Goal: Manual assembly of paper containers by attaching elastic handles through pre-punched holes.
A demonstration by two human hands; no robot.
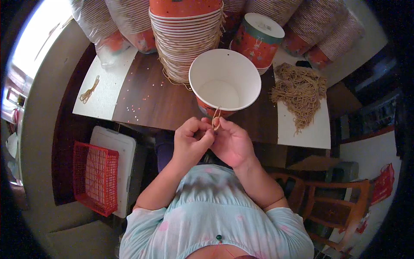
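Note:
A white-lined paper bucket point(224, 82) with a red outside stands open-topped near the table's front edge, tilted toward me. At its near rim hangs a thin tan cord point(217, 115), pinched in a small loop between my hands. My left hand point(192, 140) has its fingers curled, with thumb and forefinger pressed together at the cord. My right hand point(233, 142) grips the cord between thumb and fingertips, its palm partly turned up. Whether the cord passes through the rim is too small to tell. A small dark hole shows on the bucket's far wall.
Behind the bucket rise a nested bucket stack point(187, 39) with cords hanging from it and an upturned red-and-green bucket point(258, 39). A heap of tan cords point(299, 90) lies right, a small cord bundle point(89, 90) left. Below left is a red basket point(95, 177); right, a wooden chair point(336, 207).

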